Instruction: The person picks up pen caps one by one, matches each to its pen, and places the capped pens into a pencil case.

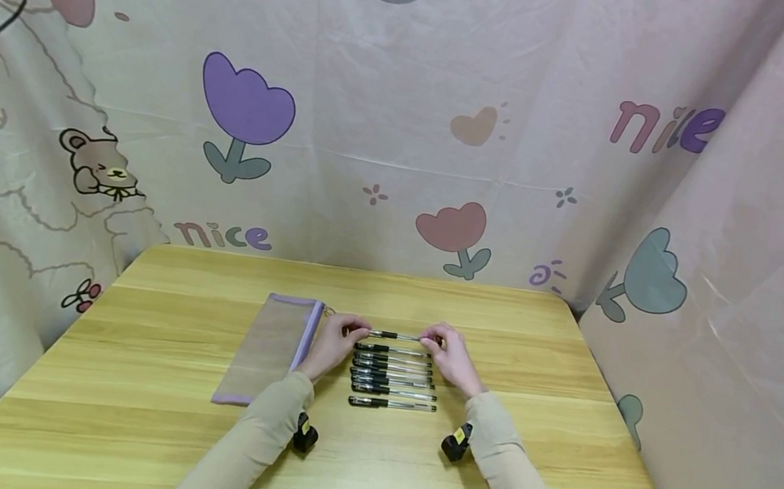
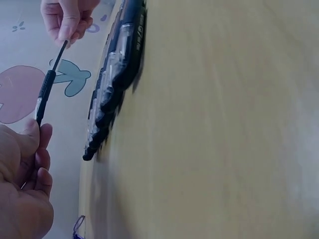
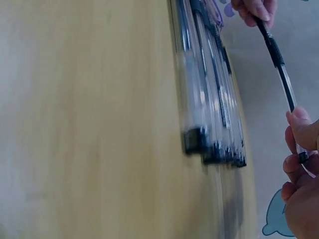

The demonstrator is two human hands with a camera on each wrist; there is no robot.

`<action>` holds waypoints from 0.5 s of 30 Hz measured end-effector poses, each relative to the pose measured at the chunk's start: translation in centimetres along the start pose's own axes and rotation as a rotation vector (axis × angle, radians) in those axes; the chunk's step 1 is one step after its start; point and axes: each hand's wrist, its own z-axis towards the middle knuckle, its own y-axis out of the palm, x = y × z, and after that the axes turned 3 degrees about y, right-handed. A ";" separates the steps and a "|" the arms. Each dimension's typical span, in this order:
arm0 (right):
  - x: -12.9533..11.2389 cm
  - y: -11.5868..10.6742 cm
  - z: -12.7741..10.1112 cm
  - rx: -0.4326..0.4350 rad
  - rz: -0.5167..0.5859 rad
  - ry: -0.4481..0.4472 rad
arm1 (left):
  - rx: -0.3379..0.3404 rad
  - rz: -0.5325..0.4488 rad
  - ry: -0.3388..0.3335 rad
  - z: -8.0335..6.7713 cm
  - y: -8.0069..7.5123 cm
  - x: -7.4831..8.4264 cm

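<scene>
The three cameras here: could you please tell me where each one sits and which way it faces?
Head: worn high, looks forward and down at the table; both sleeves, left hand and right hand hold one pen above the row of pens.
Left wrist: skims the tabletop along the pen towards the right hand.
Right wrist: skims the opposite way towards the left hand.
Shared: all show the held pen and the row.

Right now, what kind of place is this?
Probably a makeshift recording booth, not a normal room: a wooden table walled by cartoon-print sheets, a row of pens beside a mesh pencil pouch, both hands lifting one pen.
</scene>
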 end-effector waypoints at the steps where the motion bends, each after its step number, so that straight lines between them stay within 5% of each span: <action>1: 0.0 0.1 0.0 -0.002 0.001 0.001 | 0.004 -0.005 0.001 -0.1 0.0 0.0; 15: -0.4 0.1 0.1 -0.007 0.025 0.023 | 0.037 -0.020 -0.015 -0.7 0.1 -0.1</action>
